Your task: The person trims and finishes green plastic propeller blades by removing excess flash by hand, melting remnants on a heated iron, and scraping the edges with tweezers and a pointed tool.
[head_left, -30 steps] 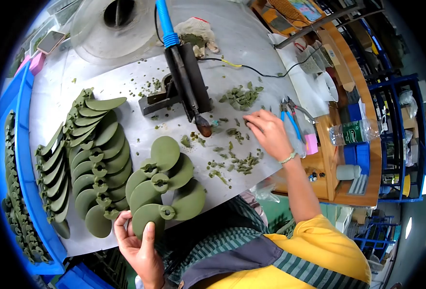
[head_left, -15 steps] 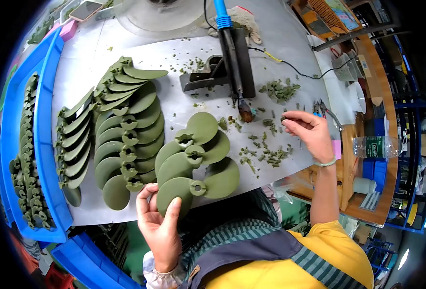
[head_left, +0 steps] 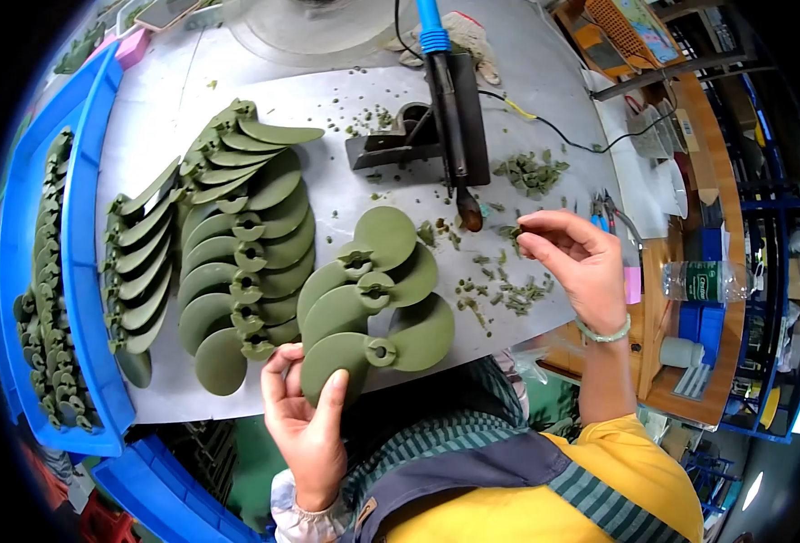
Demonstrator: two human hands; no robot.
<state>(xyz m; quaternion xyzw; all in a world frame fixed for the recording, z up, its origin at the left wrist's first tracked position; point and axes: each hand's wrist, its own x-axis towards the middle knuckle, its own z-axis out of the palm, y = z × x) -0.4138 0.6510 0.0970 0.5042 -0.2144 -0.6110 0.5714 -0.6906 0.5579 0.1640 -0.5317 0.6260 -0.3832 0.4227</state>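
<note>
My left hand (head_left: 305,421) grips one blade of a green two-bladed propeller (head_left: 380,351), thumb on top and fingers beneath. Other propellers (head_left: 374,290) of the same kind overlap behind it at the front of the table. Over the loose green scraps, my right hand (head_left: 585,271) has thumb and forefinger pinched around a small green scrap (head_left: 514,233), partly hidden by the fingertips. Left of centre lie a long overlapping row of propellers (head_left: 248,258) and a shorter row (head_left: 142,271).
A soldering-iron-like tool (head_left: 459,136) with a brown tip rests in a black stand (head_left: 395,149). Green offcuts (head_left: 531,172) lie to its right, near pliers (head_left: 606,213). A blue crate (head_left: 92,271) of green parts stands left. A plastic bottle (head_left: 703,281) lies on the right.
My right hand has moved slightly left and down toward the scraps, carrying the small piece. My left hand keeps its grip on the propeller; the whole view has shifted slightly.
</note>
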